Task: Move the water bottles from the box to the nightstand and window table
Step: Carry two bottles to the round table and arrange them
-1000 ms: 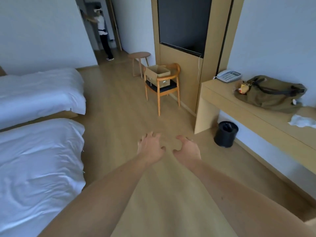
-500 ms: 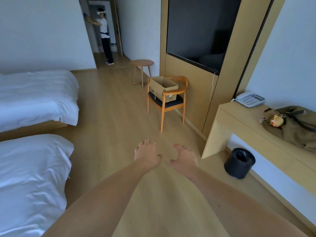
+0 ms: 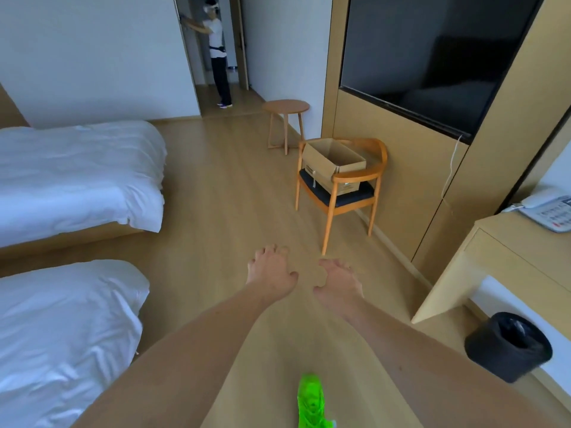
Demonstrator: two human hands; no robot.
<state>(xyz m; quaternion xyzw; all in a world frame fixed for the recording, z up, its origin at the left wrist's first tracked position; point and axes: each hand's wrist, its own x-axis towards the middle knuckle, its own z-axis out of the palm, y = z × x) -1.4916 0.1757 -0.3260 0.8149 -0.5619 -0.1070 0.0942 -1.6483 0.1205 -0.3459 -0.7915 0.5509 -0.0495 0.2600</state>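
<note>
Loosely curled fingers (image 3: 272, 251), nothing held: left hand (image 3: 270, 271) and right hand (image 3: 338, 281) reach forward, palms down, mid-frame. Beyond them, the open cardboard box (image 3: 333, 165) sits on a wooden chair (image 3: 343, 186); its contents are hidden.

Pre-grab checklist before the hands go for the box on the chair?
1. Open brown cardboard box sits on the wooden armchair: ok.
2. Water bottles in the box: cannot tell, its inside is not visible from here.
3. Left hand free, fingers relaxed: ok.
4. Right hand free, holding nothing: ok.
5. Wood floor between hands and armchair unobstructed: ok.
6. Box within reach: not ok, both hands are short of the armchair.
</note>
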